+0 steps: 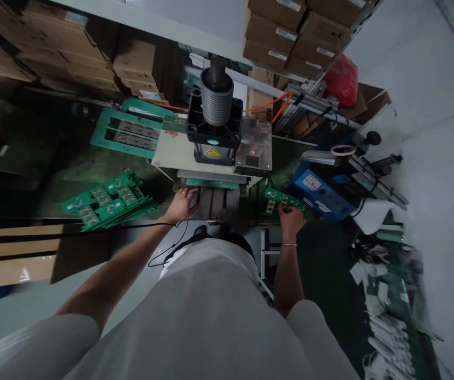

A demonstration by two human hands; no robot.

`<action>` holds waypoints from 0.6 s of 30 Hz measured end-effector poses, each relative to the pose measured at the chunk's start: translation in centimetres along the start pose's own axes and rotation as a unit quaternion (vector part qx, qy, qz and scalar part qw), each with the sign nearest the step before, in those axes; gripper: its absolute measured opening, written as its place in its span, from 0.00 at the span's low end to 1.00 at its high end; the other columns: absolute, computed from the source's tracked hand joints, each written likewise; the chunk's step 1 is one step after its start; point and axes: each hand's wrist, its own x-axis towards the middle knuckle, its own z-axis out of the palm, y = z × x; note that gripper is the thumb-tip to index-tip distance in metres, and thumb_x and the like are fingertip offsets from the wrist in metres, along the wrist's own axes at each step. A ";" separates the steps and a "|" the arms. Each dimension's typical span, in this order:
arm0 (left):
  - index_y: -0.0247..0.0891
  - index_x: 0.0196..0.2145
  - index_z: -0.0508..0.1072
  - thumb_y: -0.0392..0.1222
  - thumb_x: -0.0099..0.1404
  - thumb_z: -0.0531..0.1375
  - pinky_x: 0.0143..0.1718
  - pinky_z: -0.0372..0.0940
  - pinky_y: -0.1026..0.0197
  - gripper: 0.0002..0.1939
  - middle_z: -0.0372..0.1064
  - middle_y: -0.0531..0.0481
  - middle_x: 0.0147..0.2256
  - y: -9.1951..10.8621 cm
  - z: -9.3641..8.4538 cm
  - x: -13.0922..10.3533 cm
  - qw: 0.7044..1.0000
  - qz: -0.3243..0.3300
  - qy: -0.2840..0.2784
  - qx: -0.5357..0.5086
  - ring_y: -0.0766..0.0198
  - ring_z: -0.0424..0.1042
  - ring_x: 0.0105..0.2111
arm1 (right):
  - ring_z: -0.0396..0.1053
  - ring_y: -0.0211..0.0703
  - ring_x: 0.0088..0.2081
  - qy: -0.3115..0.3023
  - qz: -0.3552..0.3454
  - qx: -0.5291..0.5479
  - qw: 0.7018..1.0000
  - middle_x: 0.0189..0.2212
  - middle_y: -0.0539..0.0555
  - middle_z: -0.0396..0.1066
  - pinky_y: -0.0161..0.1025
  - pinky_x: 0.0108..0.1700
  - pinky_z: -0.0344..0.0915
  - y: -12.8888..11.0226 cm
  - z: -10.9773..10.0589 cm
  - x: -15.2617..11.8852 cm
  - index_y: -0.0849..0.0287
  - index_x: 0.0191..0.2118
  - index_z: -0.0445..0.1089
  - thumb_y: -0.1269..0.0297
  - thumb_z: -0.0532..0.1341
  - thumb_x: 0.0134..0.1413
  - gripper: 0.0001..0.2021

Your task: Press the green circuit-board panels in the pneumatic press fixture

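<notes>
A bench press (211, 153) with a large spring-topped cylinder stands in front of me. My left hand (182, 205) rests by the left side of its slotted metal base (211, 203), fingers stretched toward the slot and nothing visible in them. Under the press head a strip of green plate (211, 184) shows. To the right, my right hand (291, 218) has its fingers closed at the near edge of a green circuit board (270, 203) with copper-coloured parts; the fingertips are partly hidden. A fanned stack of similar circuit boards (108, 198) lies left of my left hand.
Teal frames (100, 134) lie at the back left. Beside the right-hand board stands a blue control box (322, 192) with a tape roll (343, 150) above it. Cardboard boxes (135, 63) line the back, and a black cable (132, 227) crosses the front edge.
</notes>
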 end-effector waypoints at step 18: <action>0.31 0.60 0.71 0.49 0.69 0.58 0.63 0.62 0.37 0.27 0.66 0.29 0.61 1.0 0.6 4.1 0.998 0.005 -0.052 0.027 0.39 0.66 0.59 | 0.73 0.57 0.46 -0.067 -0.063 0.032 0.995 0.39 0.62 0.79 0.49 0.52 0.59 -3.4 0.0 -4.3 0.61 0.36 0.78 0.48 0.62 0.59 0.19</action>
